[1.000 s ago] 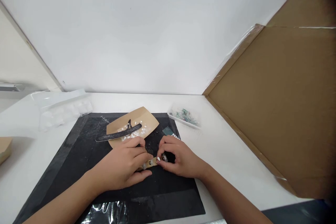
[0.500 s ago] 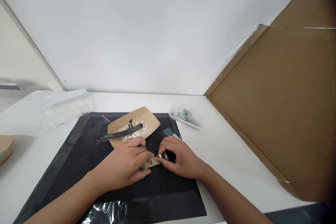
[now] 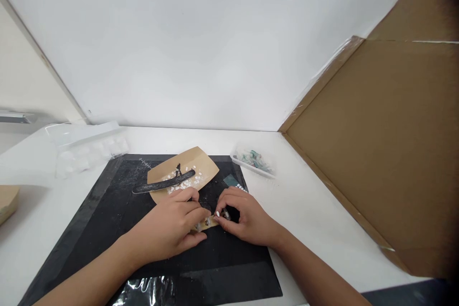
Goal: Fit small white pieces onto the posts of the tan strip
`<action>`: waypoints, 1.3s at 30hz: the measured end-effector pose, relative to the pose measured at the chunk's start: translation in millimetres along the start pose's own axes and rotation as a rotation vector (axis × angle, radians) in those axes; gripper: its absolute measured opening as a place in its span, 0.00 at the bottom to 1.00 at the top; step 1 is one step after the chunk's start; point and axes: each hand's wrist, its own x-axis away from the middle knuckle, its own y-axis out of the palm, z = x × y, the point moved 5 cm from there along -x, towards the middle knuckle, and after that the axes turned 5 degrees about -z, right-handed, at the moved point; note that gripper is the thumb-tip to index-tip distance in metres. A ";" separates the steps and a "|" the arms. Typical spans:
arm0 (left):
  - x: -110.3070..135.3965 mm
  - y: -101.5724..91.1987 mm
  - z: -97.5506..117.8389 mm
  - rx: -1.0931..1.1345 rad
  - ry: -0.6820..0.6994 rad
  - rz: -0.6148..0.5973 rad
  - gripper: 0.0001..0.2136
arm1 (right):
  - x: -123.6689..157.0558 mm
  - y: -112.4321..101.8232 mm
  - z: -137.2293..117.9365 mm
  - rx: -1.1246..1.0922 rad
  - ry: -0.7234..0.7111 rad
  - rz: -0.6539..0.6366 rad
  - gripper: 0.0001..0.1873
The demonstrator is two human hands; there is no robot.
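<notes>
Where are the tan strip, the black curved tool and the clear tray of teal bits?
tan strip [image 3: 209, 222], head view, bare middle between the hands
black curved tool [image 3: 163, 183], head view, mid-length
clear tray [image 3: 251, 167], head view, near rim

**Hidden and indistinct parts**

The left hand [image 3: 172, 227] covers most of the tan strip [image 3: 208, 222]; its small attached pieces are too small to identify. Contents of the clear tray [image 3: 253, 160] are blurred. The brown box [image 3: 7, 201] is cut off at the left edge.

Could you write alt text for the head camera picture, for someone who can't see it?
Two bare hands, left hand and right hand, pinch a small tan strip over a black mat; behind them a brown paper tray holds white bits.
</notes>
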 end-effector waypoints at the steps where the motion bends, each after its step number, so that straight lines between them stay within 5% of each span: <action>1: 0.0 0.5 -0.3 0.002 -0.003 -0.001 0.13 | 0.1 0.2 0.3 -0.003 0.001 0.004 0.03; 39: -1.5 -0.3 2.0 0.015 -0.014 -0.018 0.09 | 0.6 -1.8 -2.1 -0.002 -0.048 -0.055 0.02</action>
